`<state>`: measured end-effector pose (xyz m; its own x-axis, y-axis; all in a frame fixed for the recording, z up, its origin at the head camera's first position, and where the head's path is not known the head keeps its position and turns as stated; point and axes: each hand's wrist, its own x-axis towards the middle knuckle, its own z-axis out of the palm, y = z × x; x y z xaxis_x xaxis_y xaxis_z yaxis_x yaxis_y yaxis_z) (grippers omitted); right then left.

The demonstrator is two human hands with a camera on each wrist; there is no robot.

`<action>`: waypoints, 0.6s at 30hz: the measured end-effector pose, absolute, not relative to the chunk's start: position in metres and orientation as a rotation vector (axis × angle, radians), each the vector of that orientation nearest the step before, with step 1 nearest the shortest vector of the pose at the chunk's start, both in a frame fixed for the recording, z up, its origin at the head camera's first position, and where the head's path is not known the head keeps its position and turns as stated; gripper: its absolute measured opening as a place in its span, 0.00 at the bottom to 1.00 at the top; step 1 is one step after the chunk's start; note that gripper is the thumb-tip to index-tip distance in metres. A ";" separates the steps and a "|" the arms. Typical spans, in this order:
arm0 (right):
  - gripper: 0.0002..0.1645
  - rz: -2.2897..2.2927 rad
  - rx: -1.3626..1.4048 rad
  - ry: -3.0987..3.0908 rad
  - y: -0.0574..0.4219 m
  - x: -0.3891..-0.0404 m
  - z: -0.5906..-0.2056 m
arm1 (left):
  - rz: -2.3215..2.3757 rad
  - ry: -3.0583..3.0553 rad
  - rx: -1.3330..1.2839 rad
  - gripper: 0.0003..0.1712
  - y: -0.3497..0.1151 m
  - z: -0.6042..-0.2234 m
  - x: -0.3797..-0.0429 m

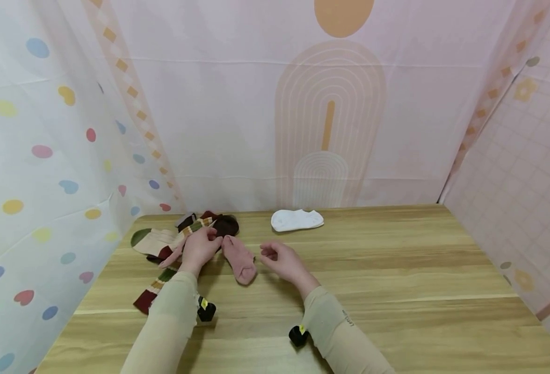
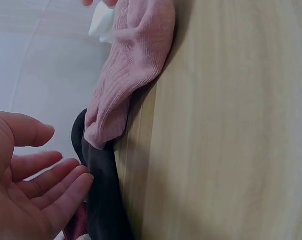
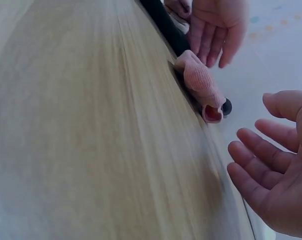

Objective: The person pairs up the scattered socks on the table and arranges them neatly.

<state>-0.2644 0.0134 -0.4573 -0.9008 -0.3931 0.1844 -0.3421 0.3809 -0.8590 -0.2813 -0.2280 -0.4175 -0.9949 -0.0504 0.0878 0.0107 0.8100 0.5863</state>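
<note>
A pink sock (image 1: 239, 261) lies on the table between the two hands, its ribbed knit plain in the left wrist view. My left hand (image 1: 201, 250) is just left of it, over the sock pile, fingers loosely bent around nothing. Beneath that hand stretches a black sock (image 2: 103, 185), which the pink sock's end overlaps. To the right of the pink sock hovers my right hand (image 1: 284, 261), fingers relaxed and apart from it. In the right wrist view, the pink sock (image 3: 203, 82) shows its opening toward that hand.
A white ankle sock (image 1: 296, 220) lies at the table's back. The pile at left includes a cream sock with a green end (image 1: 153, 242) and striped socks (image 1: 155, 289). Patterned curtains (image 1: 228, 119) rise behind the wooden table (image 1: 396, 270).
</note>
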 end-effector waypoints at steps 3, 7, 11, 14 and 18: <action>0.19 -1.523 -0.696 2.569 0.011 -0.263 -0.457 | -0.901 -2.889 -0.063 0.22 -0.228 -0.417 -0.286; 0.19 -1.463 -0.707 2.592 0.007 -0.259 -0.457 | -0.867 -2.870 -0.210 0.22 -0.226 -0.417 -0.293; 0.20 -1.384 -0.694 2.639 0.002 -0.257 -0.455 | -0.815 -2.878 -0.289 0.22 -0.224 -0.419 -0.299; 0.20 -1.324 -0.673 2.672 -0.001 -0.256 -0.454 | -0.713 -2.898 -0.348 0.21 -0.223 -0.421 -0.301; 0.20 -1.259 -0.624 2.701 -0.005 -0.254 -0.454 | -0.532 -2.893 -0.468 0.19 -0.222 -0.425 -0.303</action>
